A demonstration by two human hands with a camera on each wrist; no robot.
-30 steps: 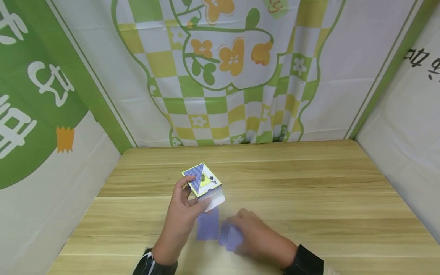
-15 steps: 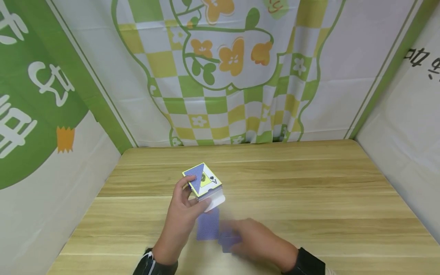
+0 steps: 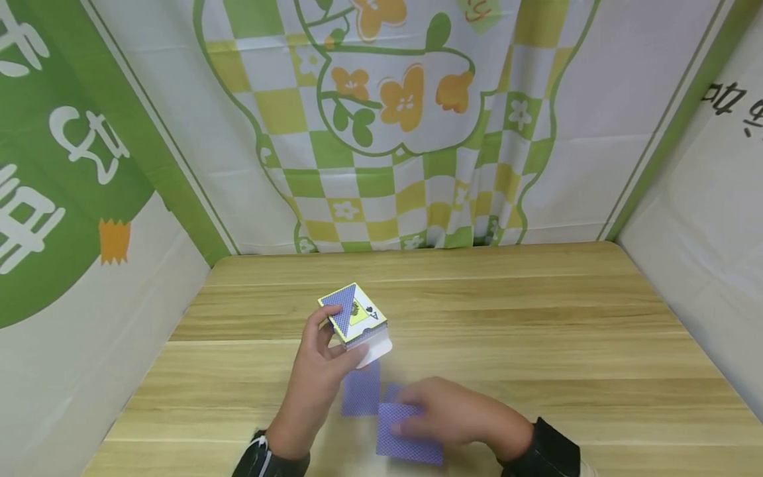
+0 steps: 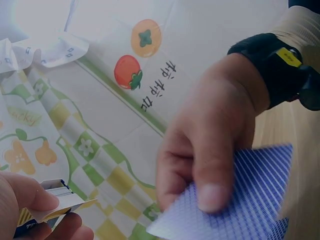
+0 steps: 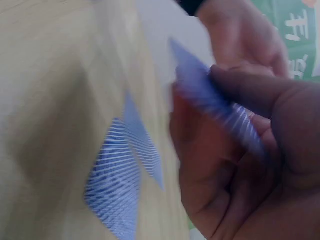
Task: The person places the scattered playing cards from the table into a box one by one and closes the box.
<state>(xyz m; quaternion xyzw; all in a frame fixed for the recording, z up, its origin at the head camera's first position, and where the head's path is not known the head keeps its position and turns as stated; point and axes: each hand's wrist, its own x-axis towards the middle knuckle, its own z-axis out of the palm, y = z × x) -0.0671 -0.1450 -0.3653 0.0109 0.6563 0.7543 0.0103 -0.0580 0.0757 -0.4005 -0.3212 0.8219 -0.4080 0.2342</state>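
Note:
My left hand [image 3: 312, 384] grips a playing card box [image 3: 360, 318] with an ace printed on its front. The box is tilted, its white flap [image 3: 377, 349] hanging out toward me and the stacked edges showing at its mouth. My right hand [image 3: 444, 411] pinches a blue-backed playing card [image 3: 405, 445] between thumb and fingers. In the left wrist view the thumb lies across this card [image 4: 250, 187]. Below the box, one blue-backed card [image 3: 360, 394] lies face down on the table. Another card [image 3: 391, 392] beside it is partly covered by my right hand and its card.
The wooden table [image 3: 536, 318] runs back to a hanging cloth [image 3: 387, 192] with green and yellow checks. Printed cloth walls stand at the left [image 3: 173, 265] and right [image 3: 685, 218]. Both cards on the table also show in the right wrist view.
My right hand has shifted a little right and toward me, and the card in it now shows its patterned back broadside. The left hand and box have barely moved.

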